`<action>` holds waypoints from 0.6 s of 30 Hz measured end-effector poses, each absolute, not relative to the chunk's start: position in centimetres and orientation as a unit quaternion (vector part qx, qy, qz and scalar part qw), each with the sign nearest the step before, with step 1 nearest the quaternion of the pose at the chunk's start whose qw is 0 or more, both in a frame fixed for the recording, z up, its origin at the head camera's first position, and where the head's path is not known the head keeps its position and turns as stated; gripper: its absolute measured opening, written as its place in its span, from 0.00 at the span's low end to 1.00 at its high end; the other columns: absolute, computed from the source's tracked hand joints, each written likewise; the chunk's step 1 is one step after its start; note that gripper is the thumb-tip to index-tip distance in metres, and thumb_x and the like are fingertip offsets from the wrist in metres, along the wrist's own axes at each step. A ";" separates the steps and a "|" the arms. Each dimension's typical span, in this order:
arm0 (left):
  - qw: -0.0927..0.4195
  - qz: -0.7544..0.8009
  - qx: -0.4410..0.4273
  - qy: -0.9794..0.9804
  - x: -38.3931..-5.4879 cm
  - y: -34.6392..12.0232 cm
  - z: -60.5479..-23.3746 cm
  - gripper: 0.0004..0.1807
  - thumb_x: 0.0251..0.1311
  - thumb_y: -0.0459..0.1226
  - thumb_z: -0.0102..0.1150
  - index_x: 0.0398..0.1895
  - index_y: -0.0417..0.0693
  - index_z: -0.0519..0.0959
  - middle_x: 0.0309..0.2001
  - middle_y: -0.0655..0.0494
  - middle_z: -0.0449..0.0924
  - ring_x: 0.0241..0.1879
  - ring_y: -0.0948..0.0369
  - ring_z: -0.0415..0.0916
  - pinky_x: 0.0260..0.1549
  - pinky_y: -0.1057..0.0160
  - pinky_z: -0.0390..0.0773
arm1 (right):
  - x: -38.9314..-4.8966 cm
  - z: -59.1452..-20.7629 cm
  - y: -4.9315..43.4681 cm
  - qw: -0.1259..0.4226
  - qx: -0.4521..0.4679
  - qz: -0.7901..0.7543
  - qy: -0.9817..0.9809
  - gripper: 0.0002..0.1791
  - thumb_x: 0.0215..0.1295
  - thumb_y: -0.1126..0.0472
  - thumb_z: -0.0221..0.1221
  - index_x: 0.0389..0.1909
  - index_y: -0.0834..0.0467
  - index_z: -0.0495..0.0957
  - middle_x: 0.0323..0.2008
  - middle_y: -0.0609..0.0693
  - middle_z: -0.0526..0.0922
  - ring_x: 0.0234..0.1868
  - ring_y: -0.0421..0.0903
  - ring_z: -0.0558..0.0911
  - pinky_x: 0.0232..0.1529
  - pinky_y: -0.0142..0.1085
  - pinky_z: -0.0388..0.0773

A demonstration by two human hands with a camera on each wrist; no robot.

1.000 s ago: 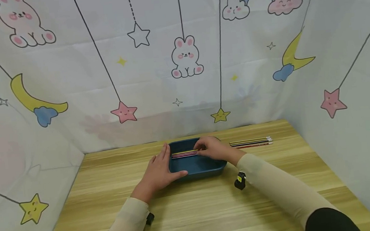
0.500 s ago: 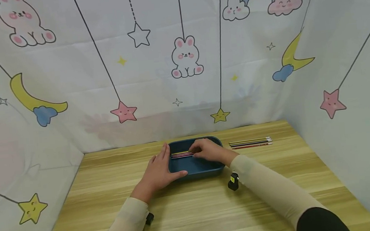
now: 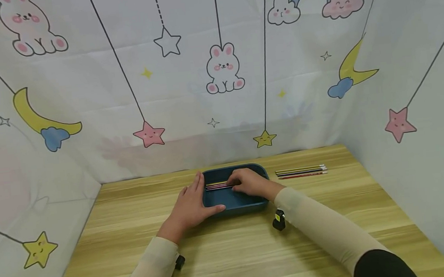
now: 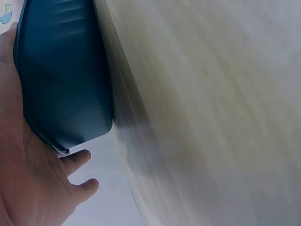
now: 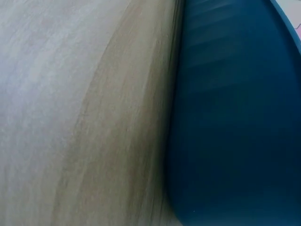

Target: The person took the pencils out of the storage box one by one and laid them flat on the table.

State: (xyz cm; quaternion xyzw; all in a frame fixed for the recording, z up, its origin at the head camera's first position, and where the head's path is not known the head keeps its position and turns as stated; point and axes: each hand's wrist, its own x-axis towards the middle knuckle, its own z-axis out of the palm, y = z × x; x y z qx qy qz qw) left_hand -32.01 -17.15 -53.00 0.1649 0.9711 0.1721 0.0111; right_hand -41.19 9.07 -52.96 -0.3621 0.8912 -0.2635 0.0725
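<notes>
A dark blue plastic tray (image 3: 232,209) stands on the wooden table; its outer wall fills much of both wrist views. Several striped pencils (image 3: 216,186) lie side by side in the tray, their right ends hidden behind my right hand (image 3: 249,182). Curled over these pencils, the right thumb and fingers seem to pinch them, though the fingertips are partly covered. My left hand (image 3: 188,209) rests against the tray's left end with fingers straight and thumb spread along the front rim. In the left wrist view, that hand's fingers (image 4: 77,160) reach past the tray's corner.
More pencils (image 3: 301,171) lie in a row on the table (image 3: 232,256), right of the tray. A white cloth (image 3: 188,110) printed with rabbits, stars and moons surrounds the table at the back and sides.
My right hand has shifted left along the pencils inside the tray, covering more of them, and has stayed nearly still over the last half second. The left hand keeps its place.
</notes>
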 end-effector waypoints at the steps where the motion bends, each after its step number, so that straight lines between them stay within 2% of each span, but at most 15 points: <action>1: 0.012 0.172 0.165 0.971 -32.0 -17.1 -53.0 0.75 0.62 0.82 0.56 0.92 0.41 0.38 0.91 0.43 0.37 0.88 0.47 0.46 0.82 0.33 0.50 | -41.2 -53.0 9.1 0.072 -0.363 -0.262 0.891 0.13 0.76 0.66 0.70 0.57 0.57 0.91 0.51 0.49 0.89 0.55 0.48 0.87 0.61 0.45 0.84; 18: 0.013 0.173 0.166 0.971 -32.0 -17.0 -52.9 0.75 0.62 0.81 0.56 0.92 0.40 0.40 0.91 0.42 0.39 0.88 0.46 0.48 0.82 0.33 0.51 | -41.1 -53.2 9.0 0.079 -0.390 -0.251 0.882 0.18 0.71 0.68 0.73 0.60 0.59 0.91 0.49 0.50 0.88 0.51 0.47 0.86 0.57 0.43 0.84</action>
